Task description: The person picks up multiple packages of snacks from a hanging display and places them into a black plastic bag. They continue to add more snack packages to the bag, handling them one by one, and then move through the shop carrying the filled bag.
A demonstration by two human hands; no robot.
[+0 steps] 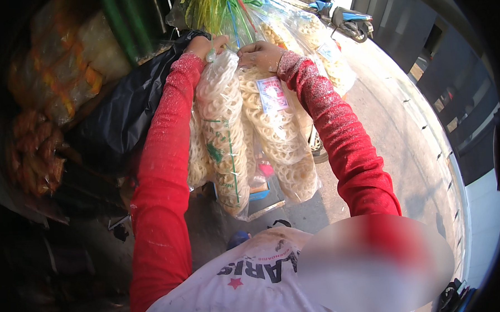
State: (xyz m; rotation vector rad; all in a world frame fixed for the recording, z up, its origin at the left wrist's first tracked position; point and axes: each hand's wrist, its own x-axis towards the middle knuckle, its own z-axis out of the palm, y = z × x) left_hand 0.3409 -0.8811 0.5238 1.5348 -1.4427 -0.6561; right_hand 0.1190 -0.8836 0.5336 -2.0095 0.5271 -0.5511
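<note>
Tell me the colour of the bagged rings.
The rings are pale cream, seen best in head view.

Down the near bag (222,157) ran green printing (215,151), a solid patch between ruled lines with a short row of capitals below. On the bag to its right (280,135) sat a pale label (272,94) in red and blue, its fine print probably too small to read. A white label (328,51) marked the far bag (340,74). Nearest, the shirt (211,297) bore bold dark capitals (255,269), upside down, with small red lettering (280,256) and a red star (235,282).
</note>
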